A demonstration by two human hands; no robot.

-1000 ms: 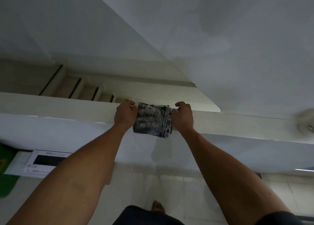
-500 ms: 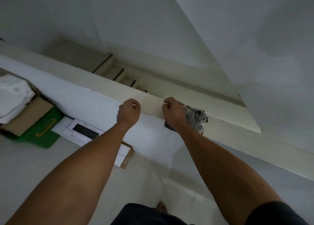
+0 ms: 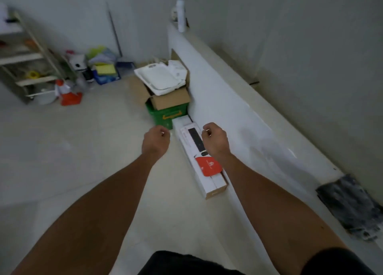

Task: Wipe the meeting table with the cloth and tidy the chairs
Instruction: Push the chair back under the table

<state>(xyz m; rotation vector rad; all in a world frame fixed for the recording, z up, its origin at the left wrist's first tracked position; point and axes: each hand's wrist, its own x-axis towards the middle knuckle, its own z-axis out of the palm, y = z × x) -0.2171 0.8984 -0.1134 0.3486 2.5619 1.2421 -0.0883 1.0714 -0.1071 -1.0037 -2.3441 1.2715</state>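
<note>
A dark grey mottled cloth (image 3: 352,206) lies folded on top of a low white wall ledge (image 3: 244,100) at the far right, apart from both hands. My left hand (image 3: 155,140) hovers over the floor with its fingers curled, holding nothing. My right hand (image 3: 214,138) hovers beside it above a long white box, fingers curled too and empty. No meeting table or chairs show in this view.
A long white box with a red label (image 3: 202,160) lies on the floor along the ledge. Behind it stand a green crate (image 3: 165,115) and a cardboard box (image 3: 163,92) with white trays. A shelf rack (image 3: 27,59), a bottle (image 3: 180,15) and clutter fill the far corner.
My right hand let go of the cloth, which now lies on the ledge at the right. The view swung left and down toward the floor and boxes, and both hands came off the ledge.
</note>
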